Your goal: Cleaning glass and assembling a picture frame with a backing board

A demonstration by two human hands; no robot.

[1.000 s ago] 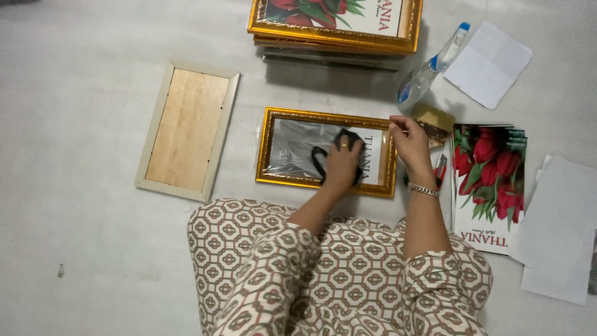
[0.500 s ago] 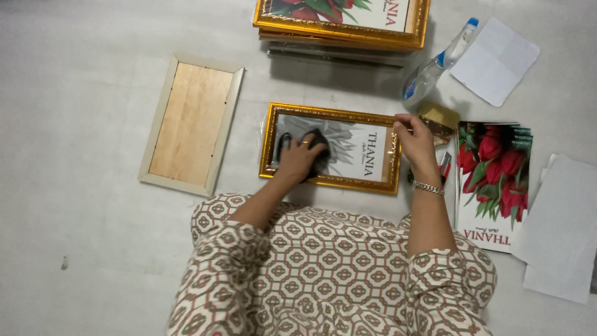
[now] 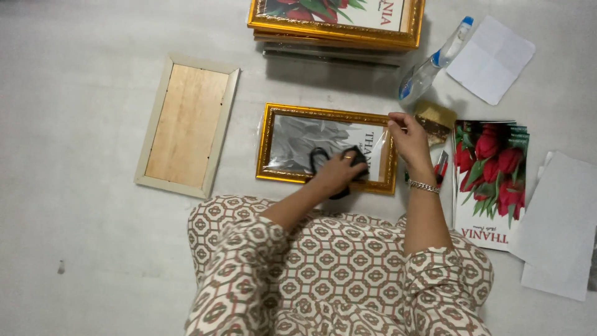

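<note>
- Your left hand (image 3: 336,174) is closed on a dark cloth (image 3: 349,163) and presses it on the glass of the gold frame (image 3: 326,148), near the lower right part of the pane.
- Your right hand (image 3: 410,138) pinches the frame's upper right corner, fingers narrow, holding it down on the floor (image 3: 74,74).
- The frame lies flat right in front of your knees, long side toward you, with a crinkled clear film showing over its left half.
- Judged from this, you are at the wiping step: cleaning the glass while the other hand steadies the frame.
- The next move calls for firm, even pressure with the cloth across the pane, and a steady hold at the corner so the frame does not slide.
- A spray bottle (image 3: 432,62) lies just beyond your right hand, beside a small brown and gold block (image 3: 435,118).
- Flower prints (image 3: 491,180) sit stacked to your right, with white sheets (image 3: 559,224) past them.
- A pale wooden frame (image 3: 186,124) lies face down well to the left; a stack of gold frames (image 3: 336,22) sits farther ahead.
</note>
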